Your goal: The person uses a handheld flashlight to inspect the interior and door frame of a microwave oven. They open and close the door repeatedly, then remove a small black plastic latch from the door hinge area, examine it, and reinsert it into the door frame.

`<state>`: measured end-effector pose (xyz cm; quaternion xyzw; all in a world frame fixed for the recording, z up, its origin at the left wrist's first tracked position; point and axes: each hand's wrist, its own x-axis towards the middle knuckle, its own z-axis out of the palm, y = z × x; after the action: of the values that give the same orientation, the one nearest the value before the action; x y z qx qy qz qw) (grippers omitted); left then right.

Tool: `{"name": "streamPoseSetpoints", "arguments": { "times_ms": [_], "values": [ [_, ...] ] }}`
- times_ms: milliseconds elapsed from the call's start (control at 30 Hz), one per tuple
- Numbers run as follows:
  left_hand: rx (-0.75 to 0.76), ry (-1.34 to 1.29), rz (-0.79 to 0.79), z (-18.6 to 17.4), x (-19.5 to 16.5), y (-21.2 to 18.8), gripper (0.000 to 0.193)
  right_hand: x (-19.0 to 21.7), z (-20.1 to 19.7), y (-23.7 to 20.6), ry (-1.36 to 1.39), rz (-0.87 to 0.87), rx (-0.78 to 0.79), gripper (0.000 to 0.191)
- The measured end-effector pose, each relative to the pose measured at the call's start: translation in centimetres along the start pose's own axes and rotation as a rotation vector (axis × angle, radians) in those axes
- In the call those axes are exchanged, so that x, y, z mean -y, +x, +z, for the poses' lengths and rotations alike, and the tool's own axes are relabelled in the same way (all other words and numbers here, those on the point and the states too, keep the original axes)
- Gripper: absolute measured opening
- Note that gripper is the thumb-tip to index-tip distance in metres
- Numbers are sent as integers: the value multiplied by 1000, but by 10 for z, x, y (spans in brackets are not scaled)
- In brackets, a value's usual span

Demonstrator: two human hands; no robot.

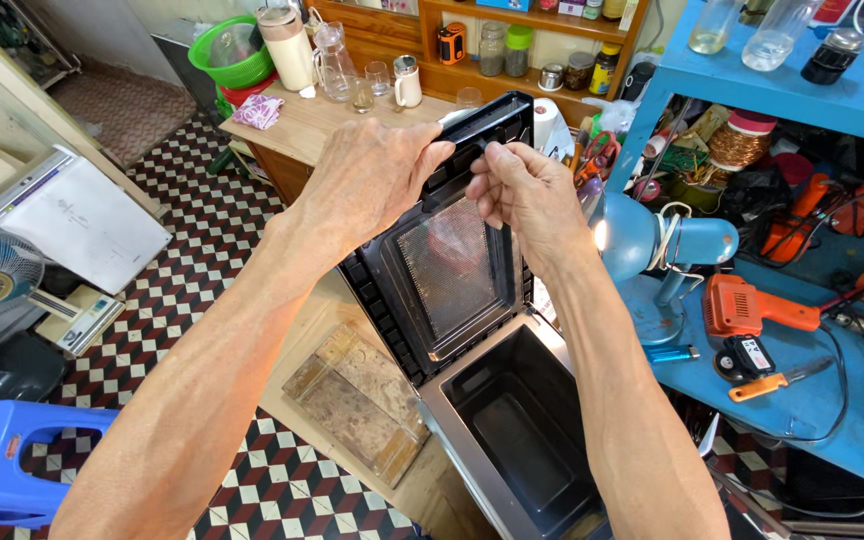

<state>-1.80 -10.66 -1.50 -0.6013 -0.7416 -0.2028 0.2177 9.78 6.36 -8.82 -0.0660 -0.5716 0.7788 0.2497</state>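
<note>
Lid (pixel 449 262) raised near upright, hinged above open box (pixel 515 425) at 6 o'clock of lid; mesh window facing camera. Left hand (pixel 377 180) wrapped over lid top edge, at 11 o'clock of window, fingers clenched on frame. Right hand (pixel 524 190) at 1 o'clock of window, fingertips pinched on small part at lid top edge; part itself too small to identify. Probable risks: lid dropping shut on fingers or into box if left grip loosened; hinge strained if lid pushed past upright; small part slipping from pinch and falling into box or onto tiled floor (pixel 202 240). Lamp (pixel 642 240) lit at 3 o'clock of lid, just beside right wrist; possible contact with hot shade on any elbow swing. Bench (pixel 812 400) at 3 to 4 o'clock crowded with drill (pixel 752 308) and cables; possible snag on sideways reach. Wooden board (pixel 357 395) at 8 o'clock of box, apart from both hands.
</note>
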Motion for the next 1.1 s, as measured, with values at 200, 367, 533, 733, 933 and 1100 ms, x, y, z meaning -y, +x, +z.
{"name": "streamPoseSetpoints", "arguments": {
  "times_ms": [200,367,533,733,933,1100],
  "values": [
    [12,-4,-6,0,0,-1,30,-6,-1,-3,8,-12,27,24],
    [23,-17,-21,-1,0,-1,31,-8,0,-4,-4,-58,8,27],
    [18,-3,-19,-1,1,-1,31,-7,-4,-2,-175,-28,-23,32],
    [-10,7,-7,0,-1,-2,30,-17,-2,-6,-241,-121,-46,36],
    [-20,-126,24,-12,-5,-2,26,-11,-1,-11,-494,-167,-82,36],
    [91,-166,-141,-17,-14,0,25,-10,6,-17,-692,-309,-112,35]
  ]
}}
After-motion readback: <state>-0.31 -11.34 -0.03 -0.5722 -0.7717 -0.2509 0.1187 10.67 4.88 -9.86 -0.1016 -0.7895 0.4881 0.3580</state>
